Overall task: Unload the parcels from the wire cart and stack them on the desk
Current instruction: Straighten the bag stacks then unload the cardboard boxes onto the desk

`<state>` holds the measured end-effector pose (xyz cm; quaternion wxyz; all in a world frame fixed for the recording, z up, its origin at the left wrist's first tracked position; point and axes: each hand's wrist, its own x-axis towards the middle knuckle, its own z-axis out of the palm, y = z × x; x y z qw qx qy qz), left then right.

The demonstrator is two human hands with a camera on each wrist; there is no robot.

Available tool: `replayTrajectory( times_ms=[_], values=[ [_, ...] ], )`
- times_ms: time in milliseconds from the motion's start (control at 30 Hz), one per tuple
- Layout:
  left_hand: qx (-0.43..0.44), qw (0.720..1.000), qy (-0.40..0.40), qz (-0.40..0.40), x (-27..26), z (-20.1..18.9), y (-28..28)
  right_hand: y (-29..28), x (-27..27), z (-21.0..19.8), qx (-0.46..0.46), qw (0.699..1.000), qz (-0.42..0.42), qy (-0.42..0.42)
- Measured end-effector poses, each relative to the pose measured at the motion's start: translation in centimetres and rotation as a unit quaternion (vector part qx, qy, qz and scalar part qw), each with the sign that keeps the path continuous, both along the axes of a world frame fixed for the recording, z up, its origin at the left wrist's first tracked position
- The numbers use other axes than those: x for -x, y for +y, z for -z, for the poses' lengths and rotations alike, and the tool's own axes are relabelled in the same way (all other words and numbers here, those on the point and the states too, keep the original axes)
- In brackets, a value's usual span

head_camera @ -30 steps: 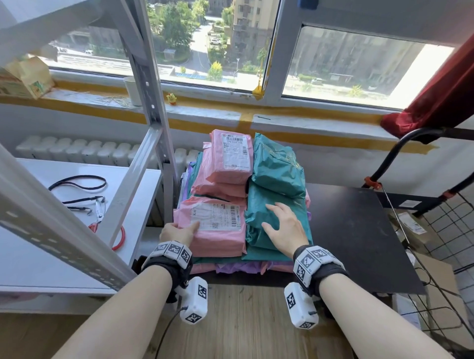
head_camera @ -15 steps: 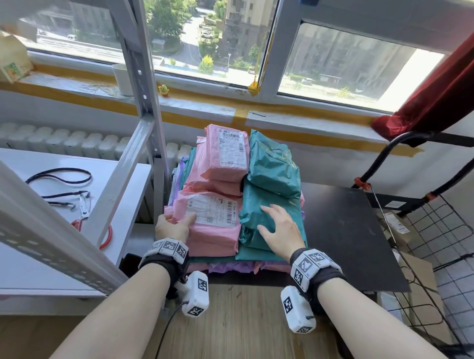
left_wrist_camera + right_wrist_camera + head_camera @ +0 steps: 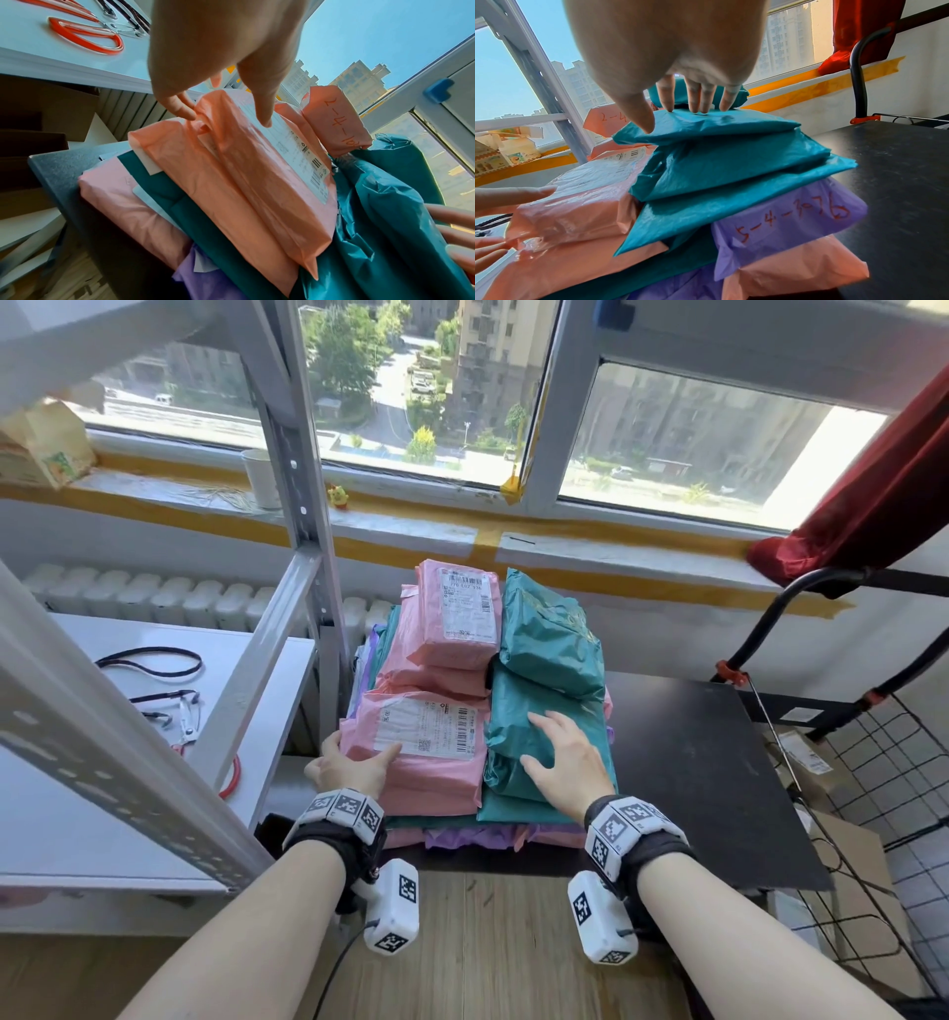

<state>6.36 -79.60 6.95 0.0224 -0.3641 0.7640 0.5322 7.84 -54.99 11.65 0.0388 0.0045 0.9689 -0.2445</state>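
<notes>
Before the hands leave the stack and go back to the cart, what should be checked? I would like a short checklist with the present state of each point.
1. Left hand free: ok, it rests on the near pink parcel, thumb on its label, no grip.
2. Right hand free: ok, fingers lie flat on the teal parcel.
3. Stack fully on the black desk: cannot tell; the bottom purple parcel reaches the near edge.
4. Top pink parcel sits level: not ok, it looks tilted.
5. Bare desk space on the right: ok.
6. Parcels left in the wire cart: ok, at least one shows.
</notes>
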Motion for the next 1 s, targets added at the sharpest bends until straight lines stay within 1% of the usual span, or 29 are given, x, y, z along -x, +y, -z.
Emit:
replayTrajectory(
  times_ms=[200,367,433,533,600,667,733,833,1000],
  values=[
    [0.022,1.000,-0.007,0.000,-0.5,-0.4,0.1,0.1,0.0,-0.2,0.004,1.000,0.005,0.004],
    [0.058,0.998,0.005,-0.007,-1.3,-2.5,0.7,1.2,-0.5,-0.8,0.032,0.999,0.014,0.007],
    [0.090,0.996,0.023,-0.004,-1.6,-3.6,1.5,2.2,-0.8,-1.2,0.042,0.999,0.016,0.013],
    [0.126,0.988,0.083,0.016,-1.9,-5.9,3.9,4.5,-1.7,-2.1,0.055,0.998,0.012,0.021],
    [0.169,0.977,0.113,0.058,-2.4,-7.7,6.6,6.8,-2.5,-2.7,0.062,0.998,0.012,0.031],
    [0.216,0.960,0.140,0.114,-3.4,-9.5,10.4,9.8,-3.5,-3.3,0.072,0.996,0.012,0.047],
    [0.234,0.942,0.179,0.163,-4.6,-10.8,15.1,13.4,-4.7,-3.8,0.082,0.995,0.012,0.055],
    [0.231,0.929,0.205,0.203,-6.6,-11.5,23.0,19.4,-6.7,-4.0,0.090,0.994,0.010,0.055],
    [0.173,0.938,0.187,0.235,-9.6,-10.7,36.3,30.6,-10.9,-3.3,0.099,0.994,0.033,0.038]
  ],
)
